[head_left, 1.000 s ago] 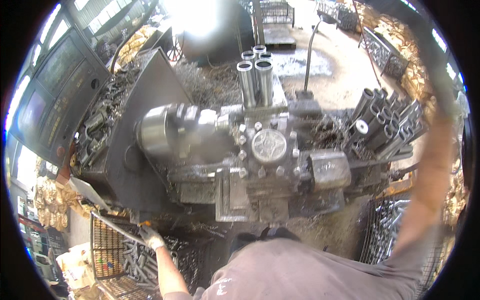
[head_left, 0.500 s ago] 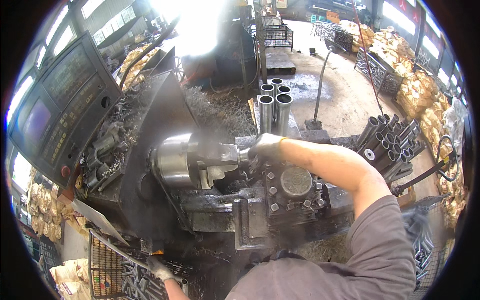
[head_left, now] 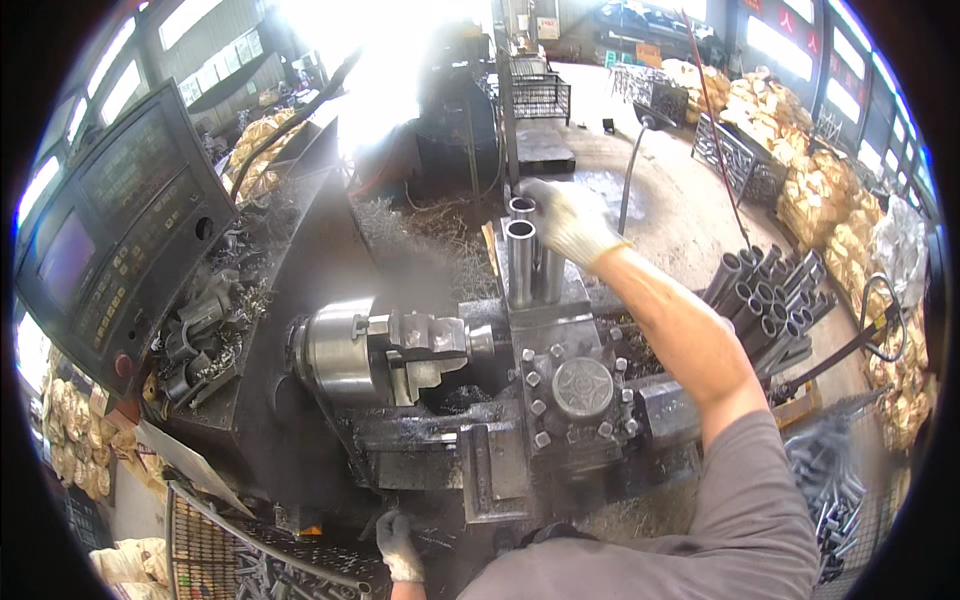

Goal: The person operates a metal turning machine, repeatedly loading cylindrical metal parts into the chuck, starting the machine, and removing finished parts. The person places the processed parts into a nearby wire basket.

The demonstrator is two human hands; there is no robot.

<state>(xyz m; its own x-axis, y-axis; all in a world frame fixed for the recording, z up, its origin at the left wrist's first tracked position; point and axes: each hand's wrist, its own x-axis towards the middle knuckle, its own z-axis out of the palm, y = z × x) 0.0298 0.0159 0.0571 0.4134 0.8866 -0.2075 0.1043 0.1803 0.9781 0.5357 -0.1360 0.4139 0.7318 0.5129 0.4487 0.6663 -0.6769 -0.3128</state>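
Note:
My right hand (head_left: 575,218), in a whitish glove with dark fingers, reaches over a cluster of upright steel tubes (head_left: 520,262) standing behind the tool post. Its fingers curl round the top of a rear tube, partly hidden and slightly blurred. The hand covers several of the tube tops. Low in front of the lathe, my left hand (head_left: 398,548), gloved too, has its fingers drawn together near the machine's dark underside; what they hold does not show. A short metal workpiece (head_left: 481,342) sticks out of the jaws of the lathe chuck (head_left: 345,352).
The square tool post (head_left: 582,390) with bolts stands right of the chuck. A control panel (head_left: 120,240) rises at left. More tubes (head_left: 770,300) lean in a bundle at right. Wire baskets of parts (head_left: 205,545) flank me below. Metal chips (head_left: 225,330) and scraps lie beside the panel.
My right hand has left the workpiece at the chuck and moved up and away to the standing tubes. My left hand has shifted right from above the parts basket. The view has tilted slightly.

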